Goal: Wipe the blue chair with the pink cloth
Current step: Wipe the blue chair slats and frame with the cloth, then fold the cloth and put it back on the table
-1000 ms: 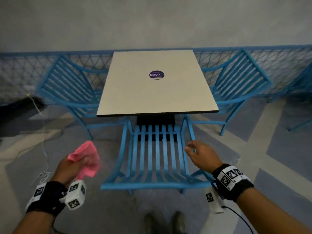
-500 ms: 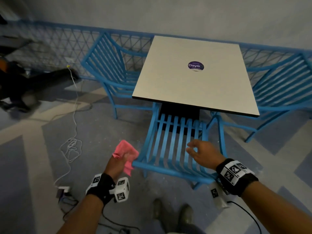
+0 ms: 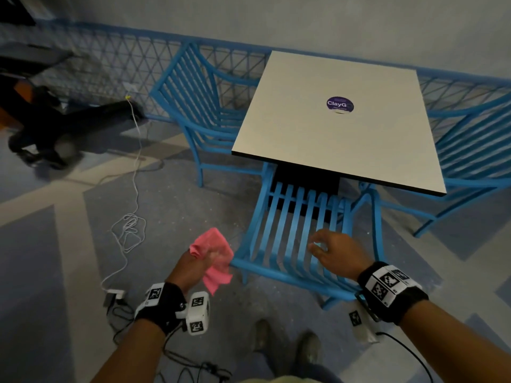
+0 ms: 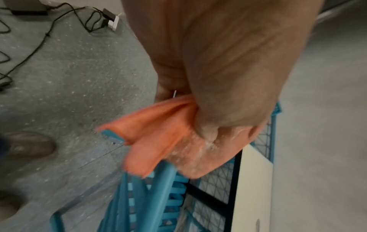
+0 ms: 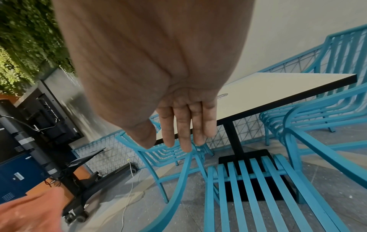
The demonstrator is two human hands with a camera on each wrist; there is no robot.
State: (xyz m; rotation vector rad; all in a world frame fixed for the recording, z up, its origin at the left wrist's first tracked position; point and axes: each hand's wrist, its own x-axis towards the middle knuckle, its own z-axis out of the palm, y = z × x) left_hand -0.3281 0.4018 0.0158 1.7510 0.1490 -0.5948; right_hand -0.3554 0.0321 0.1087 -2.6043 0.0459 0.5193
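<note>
The left hand [image 3: 193, 268] grips the pink cloth [image 3: 214, 257] just beside the blue chair [image 3: 279, 236] back's corner. The right hand [image 3: 338, 251] hovers over the slats, fingers [image 5: 183, 130] straight. Wiping has not begun; next, press the cloth onto the frame.

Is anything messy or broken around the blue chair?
Nothing looks broken. The blue chair stands upright, tucked under the table. The one untidy thing is a white cable lying in a loose tangle on the floor to the chair's left, where feet could catch it. The pink cloth is bunched in the left hand.
</note>
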